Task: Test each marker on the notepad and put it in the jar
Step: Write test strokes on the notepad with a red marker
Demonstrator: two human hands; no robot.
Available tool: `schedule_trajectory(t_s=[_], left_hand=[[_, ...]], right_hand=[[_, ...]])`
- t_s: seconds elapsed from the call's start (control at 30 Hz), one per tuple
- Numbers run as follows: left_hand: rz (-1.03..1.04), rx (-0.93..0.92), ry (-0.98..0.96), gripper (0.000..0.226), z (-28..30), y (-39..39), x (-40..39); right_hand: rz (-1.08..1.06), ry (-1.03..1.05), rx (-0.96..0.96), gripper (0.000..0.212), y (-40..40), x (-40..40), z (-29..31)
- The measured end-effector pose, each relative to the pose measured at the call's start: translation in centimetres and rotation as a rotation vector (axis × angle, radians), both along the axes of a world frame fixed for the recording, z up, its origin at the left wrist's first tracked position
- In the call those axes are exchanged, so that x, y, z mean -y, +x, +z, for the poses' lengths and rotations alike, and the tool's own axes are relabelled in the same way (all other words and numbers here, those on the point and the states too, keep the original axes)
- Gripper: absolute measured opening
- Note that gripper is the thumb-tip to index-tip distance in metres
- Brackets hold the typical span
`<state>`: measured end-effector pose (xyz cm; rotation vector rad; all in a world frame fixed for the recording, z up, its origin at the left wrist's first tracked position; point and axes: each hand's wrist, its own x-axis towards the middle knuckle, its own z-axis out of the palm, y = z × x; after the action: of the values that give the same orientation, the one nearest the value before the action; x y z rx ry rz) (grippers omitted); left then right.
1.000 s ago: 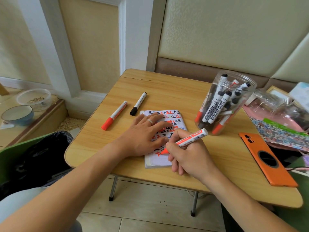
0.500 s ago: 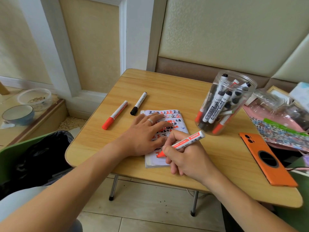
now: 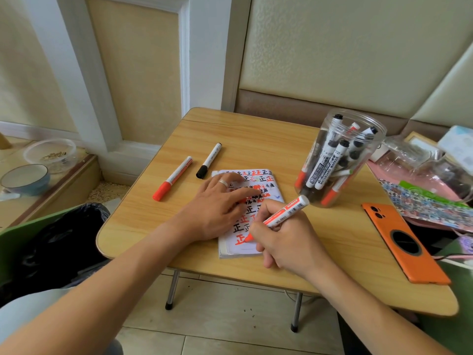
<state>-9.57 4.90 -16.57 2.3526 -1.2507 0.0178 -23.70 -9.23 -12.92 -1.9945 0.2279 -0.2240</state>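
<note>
Your left hand (image 3: 217, 203) lies spread flat on the notepad (image 3: 238, 249). Your right hand (image 3: 286, 239) pinches the red marker (image 3: 284, 212), tip touching the near page.

Table (image 3: 256, 139) wood-grain, smooth; jar (image 3: 358, 139) clear glossy plastic; notepad (image 3: 243, 248) matt paper; phone case (image 3: 399, 254) possibly matt leatherette.
</note>
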Motion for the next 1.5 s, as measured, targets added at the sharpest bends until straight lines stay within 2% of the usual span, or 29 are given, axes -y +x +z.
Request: schedule_trajectory(t_s=[0.1,0.2,0.33,0.7,0.83,0.97,1.07,1.2,1.27,1.37,1.5], left_hand=[[0.039,0.057,-0.049,0.055,-0.1,-0.1,-0.1],[0.036,0.094,-0.067,0.049,0.0,-0.1,-0.1],[0.028,0.063,-0.159,0.039,0.4,-0.3,-0.2],[-0.078,-0.064,-0.357,0.013,1.5,-0.9,-0.5],[-0.073,-0.120,-0.403,0.015,2.0,-1.2,-0.6],[-0.137,-0.107,-0.434,0.014,2.3,-1.5,-0.8],[-0.140,-0.107,-0.436,0.014,2.3,-1.6,-0.8],[-0.117,-0.089,-0.438,0.016,2.0,-1.4,-0.7],[-0.099,-0.073,-0.434,0.016,1.9,-1.3,-0.7],[-0.094,-0.083,-0.440,0.015,1.8,-1.2,-0.8],[-0.122,-0.089,-0.460,0.015,1.7,-1.0,-0.7]], right_hand=[[-0.007,0.075,0.074,0.021,0.3,0.5,0.4],[-0.055,0.232,0.159,0.012,0.9,1.8,1.1],[-0.059,0.324,0.156,0.010,1.6,2.8,0.8],[0.022,0.188,0.173,0.011,2.2,2.6,0.1],[-0.004,0.258,0.187,0.009,2.3,3.0,-0.1],[0.086,0.233,0.169,0.010,2.3,2.8,-0.1],[0.081,0.251,0.126,0.018,2.6,2.8,-0.1],[0.035,0.489,0.018,0.043,2.5,3.3,0.9],[-0.019,0.574,-0.016,0.041,2.3,4.0,1.3],[-0.065,0.491,-0.007,0.022,2.2,4.9,1.2],[-0.014,0.261,0.074,0.011,2.7,5.0,0.0]])
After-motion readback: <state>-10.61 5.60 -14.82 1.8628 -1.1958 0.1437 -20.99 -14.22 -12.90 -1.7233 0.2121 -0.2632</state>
